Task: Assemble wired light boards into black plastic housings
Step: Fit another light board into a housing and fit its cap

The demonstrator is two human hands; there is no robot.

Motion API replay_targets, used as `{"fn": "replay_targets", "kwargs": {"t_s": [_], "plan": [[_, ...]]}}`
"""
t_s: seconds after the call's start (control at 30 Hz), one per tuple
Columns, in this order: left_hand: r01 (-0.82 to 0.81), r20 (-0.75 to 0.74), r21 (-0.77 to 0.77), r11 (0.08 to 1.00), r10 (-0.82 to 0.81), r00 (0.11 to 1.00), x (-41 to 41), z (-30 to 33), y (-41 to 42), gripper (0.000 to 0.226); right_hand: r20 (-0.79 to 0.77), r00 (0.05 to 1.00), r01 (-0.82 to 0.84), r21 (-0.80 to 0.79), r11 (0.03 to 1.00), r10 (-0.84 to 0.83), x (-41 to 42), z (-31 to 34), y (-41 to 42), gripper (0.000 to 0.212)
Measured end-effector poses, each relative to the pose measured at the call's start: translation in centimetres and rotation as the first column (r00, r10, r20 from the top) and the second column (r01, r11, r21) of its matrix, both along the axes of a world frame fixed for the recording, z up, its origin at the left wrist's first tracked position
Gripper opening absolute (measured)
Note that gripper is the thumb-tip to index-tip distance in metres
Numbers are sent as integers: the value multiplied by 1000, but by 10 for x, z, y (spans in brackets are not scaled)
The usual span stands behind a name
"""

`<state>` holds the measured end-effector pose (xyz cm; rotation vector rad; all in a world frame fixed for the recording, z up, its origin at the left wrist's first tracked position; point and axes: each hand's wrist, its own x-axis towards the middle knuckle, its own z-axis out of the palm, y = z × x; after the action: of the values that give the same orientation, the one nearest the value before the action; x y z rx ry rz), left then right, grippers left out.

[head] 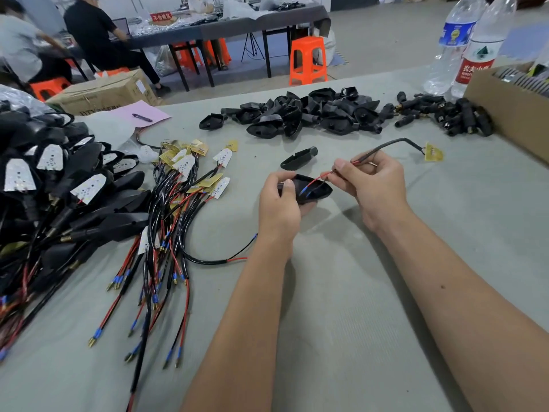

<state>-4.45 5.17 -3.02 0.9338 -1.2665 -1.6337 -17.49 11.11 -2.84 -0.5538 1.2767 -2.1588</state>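
My left hand (279,203) grips a black plastic housing (315,190) just above the grey table. My right hand (371,182) pinches the red and black wires (319,176) of a wired light board, whose blue-tipped ends dip into the open housing. The black cable (386,145) arcs up and right from my fingers to its yellow board (433,152). Another empty housing (298,159) lies just beyond my hands.
Loose wired boards (190,173) spread over the left middle, and finished assemblies (59,185) are heaped at far left. Empty housings (303,114) and black connectors (445,114) lie at the back. A cardboard box (511,114) and two water bottles (475,49) stand back right.
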Motion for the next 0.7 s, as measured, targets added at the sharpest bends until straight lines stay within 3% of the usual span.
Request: {"fn": "replay_targets", "kwargs": {"t_s": [0.27,0.5,0.7], "plan": [[-27,-38,-66,997,24,999,-4,-2,-6,24,-234,971,-23,80,997,41,1,1,7,35],[-42,-14,-125,991,40,999,-4,-6,-5,21,-257,940,-203,102,974,223,6,0,6,14],[-6,7,21,1000,5,1000,-3,-1,-8,33,-178,980,-76,87,993,91,4,-3,2,11]]}}
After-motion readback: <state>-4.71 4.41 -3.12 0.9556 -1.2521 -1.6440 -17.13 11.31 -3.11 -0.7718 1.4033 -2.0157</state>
